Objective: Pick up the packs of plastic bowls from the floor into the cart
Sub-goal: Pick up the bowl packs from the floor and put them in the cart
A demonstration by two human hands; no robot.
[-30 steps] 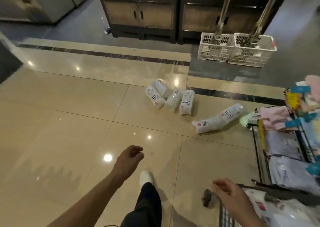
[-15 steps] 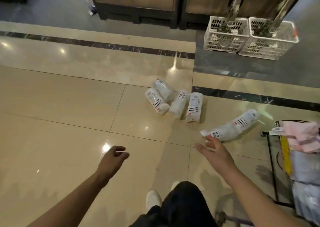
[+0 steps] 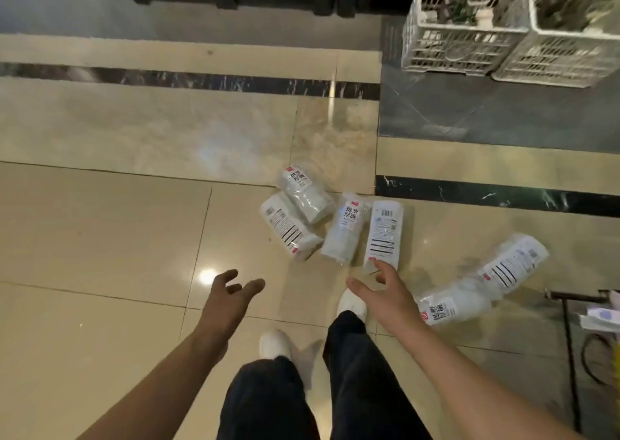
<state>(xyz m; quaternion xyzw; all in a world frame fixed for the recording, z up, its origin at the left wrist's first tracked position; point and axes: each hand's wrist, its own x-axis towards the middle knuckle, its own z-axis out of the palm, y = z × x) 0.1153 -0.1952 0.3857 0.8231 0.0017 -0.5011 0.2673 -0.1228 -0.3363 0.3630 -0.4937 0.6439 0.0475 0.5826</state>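
1. Head view: six clear plastic-wrapped packs of white bowls (image 3: 383,235) lie on the glossy beige tiled floor (image 3: 100,238).
2. Left hand (image 3: 228,300): fingers loosely spread, holding nothing.
3. Right hand (image 3: 385,293): fingers spread, empty, just beside the nearest pack.
4. Black metal cart (image 3: 570,339): at right edge.

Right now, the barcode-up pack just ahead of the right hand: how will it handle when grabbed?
The barcode-up pack is a clear sleeve of stacked bowls, so probably light. Its glossy film may be slippery and crinkle under the fingers of the right hand. Its rounded shape suggests it could roll on the polished floor if nudged.
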